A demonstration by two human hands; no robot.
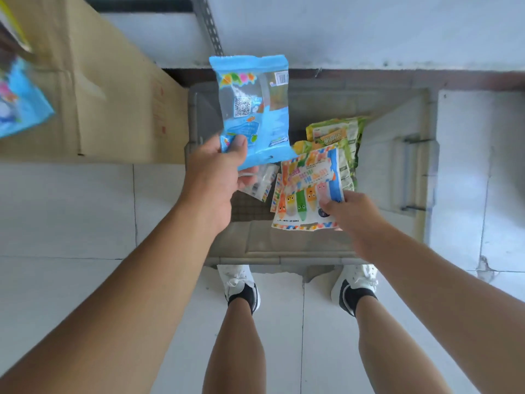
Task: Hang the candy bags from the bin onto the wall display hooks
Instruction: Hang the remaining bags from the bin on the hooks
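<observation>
blue candy bag (252, 109) is pinched at its lower end between the thumb and fingers of the left hand (218, 177), held above the grey bin (412, 166) at centre frame, its printed square code facing up. the right hand (352, 214) pinches the lower right corner of a white striped bag (306, 191) within the bin's walls, thumb on top. green bags (341, 135) lie beyond it, partly under it. a small clear packet (262, 184) sits just beside the left fingers; whether they touch it is unclear. a cardboard box (113, 95) fills the upper left, with another blue bag (20, 103) blurred at the left edge. white shoes (238, 282) stand on pale tiles (71, 209) by the bin's near rim.
</observation>
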